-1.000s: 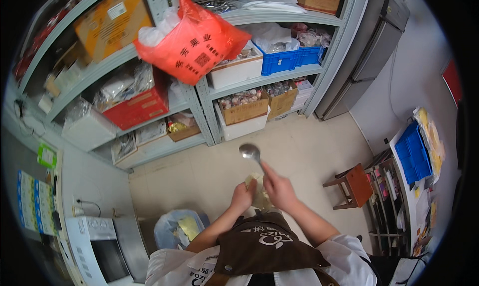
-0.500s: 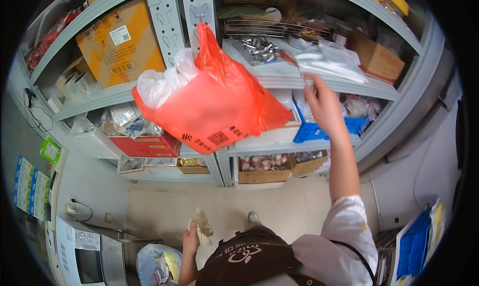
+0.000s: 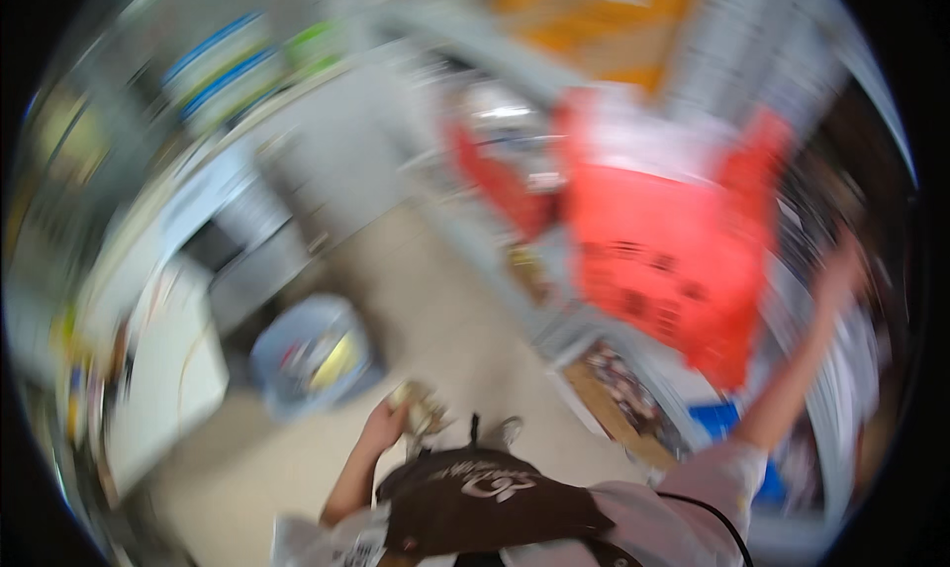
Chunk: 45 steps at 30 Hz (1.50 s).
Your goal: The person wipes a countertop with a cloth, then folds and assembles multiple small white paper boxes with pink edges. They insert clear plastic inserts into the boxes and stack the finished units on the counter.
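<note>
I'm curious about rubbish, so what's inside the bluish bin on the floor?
Inside the bluish bin you can see a yellow piece beside some whitish scraps, too blurred to name. Anything underneath them is covered, so I can't tell.

Storeroom — packed metal shelves (image 3: 495, 45), orange carton (image 3: 594, 28)

We face further left now: the red bag (image 3: 663, 260) sits right of centre, the lined bin (image 3: 269, 369) higher in view. Our right hand (image 3: 839, 270), a second ago beside our left hand (image 3: 384, 424), now stretches out to the shelving (image 3: 485, 250), too blurred to tell whether it holds the spoon.
</note>
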Tool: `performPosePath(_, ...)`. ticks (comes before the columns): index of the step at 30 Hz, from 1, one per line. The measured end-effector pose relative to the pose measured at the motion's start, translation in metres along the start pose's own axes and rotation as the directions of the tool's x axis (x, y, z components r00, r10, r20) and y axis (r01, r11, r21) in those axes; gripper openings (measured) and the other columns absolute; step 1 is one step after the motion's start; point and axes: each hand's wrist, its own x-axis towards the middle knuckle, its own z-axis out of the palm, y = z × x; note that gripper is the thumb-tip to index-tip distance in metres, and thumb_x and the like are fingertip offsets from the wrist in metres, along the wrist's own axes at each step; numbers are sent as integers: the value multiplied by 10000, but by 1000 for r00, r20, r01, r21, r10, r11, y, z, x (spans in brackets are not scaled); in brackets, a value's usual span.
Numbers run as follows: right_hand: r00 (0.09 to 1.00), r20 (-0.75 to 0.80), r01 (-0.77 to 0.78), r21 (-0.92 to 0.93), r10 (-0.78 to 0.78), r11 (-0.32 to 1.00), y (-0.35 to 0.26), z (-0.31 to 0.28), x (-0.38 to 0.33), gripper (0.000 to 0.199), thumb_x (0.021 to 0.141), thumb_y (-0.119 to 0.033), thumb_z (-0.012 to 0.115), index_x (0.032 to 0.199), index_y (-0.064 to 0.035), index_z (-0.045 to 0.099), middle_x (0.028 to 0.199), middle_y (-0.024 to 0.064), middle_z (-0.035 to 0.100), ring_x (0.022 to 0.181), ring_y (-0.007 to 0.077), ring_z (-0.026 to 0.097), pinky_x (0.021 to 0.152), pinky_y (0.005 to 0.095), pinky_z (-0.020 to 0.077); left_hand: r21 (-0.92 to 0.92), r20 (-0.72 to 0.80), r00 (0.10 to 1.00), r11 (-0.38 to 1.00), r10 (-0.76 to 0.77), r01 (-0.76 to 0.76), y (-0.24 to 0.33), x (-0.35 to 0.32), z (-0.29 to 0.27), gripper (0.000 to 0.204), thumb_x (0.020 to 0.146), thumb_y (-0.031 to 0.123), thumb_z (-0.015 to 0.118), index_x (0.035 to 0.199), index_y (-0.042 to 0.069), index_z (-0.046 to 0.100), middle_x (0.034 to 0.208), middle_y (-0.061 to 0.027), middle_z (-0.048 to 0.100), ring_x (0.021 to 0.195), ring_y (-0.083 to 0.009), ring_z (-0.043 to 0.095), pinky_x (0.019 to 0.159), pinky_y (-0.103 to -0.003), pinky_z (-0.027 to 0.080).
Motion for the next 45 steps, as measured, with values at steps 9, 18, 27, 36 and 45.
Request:
performPosePath(9, 542, 308, -290, 942, -782, 170, -405, 16, -401, 413, 1001, -121, 612, 1409, -67, 578, 1297, 100, 631, 1133, 187, 588, 1000, 324, 471, 172, -265, 962, 985, 62, -16, 9, -100, -96, 371, 952, 372, 725, 994, 12, 642, 854, -197, 698, 784, -365, 687, 709, -458, 525)
performPosePath(18, -374, 137, -852, -440, -917, 282, -718, -178, -622, 506, 1124, -425, 358, 1543, -150, 428, 1491, 92, 546, 1317, 255, 579, 1101, 432, 489, 321, -649, 721, 946, 242, -29, -117, -200, -270, 379, 883, 104, 688, 1260, 90, 656, 1161, -143, 648, 991, -365, 654, 818, -462, 553)
performPosePath(27, -233, 320, -657, 644, -918, 391, -951, -255, -696, 617, 869, -144, 688, 1415, -37, 421, 1316, 202, 568, 1194, 287, 599, 993, 397, 489, -257, -691, 698, 966, -187, 4, -259, -235, -414, 651, 986, 114, 619, 1581, 79, 359, 1445, -196, 521, 1176, -290, 625, 915, -376, 541)
performPosePath(36, -219, -163, -489, 871, -962, -36, -1246, -374, -803, 513, 884, -252, 719, 1338, -88, 545, 1313, 202, 598, 1179, 358, 592, 1015, 485, 462, -444, -636, 469, 787, -613, 428, -406, -318, -554, 536, 1030, 176, 577, 1528, 41, 433, 1433, -211, 554, 1040, -279, 677, 889, -377, 553)
performPosePath(45, -211, -335, 62, 933, -918, -355, -1341, -407, -977, 603, 974, -438, 620, 1524, -218, 506, 1645, 189, 312, 1506, 477, 248, 1222, 620, 215, -614, -488, 514, 696, -705, 372, -500, -322, -659, 425, 1024, 185, 603, 1414, 22, 559, 1314, -183, 648, 967, -241, 709, 841, -357, 565)
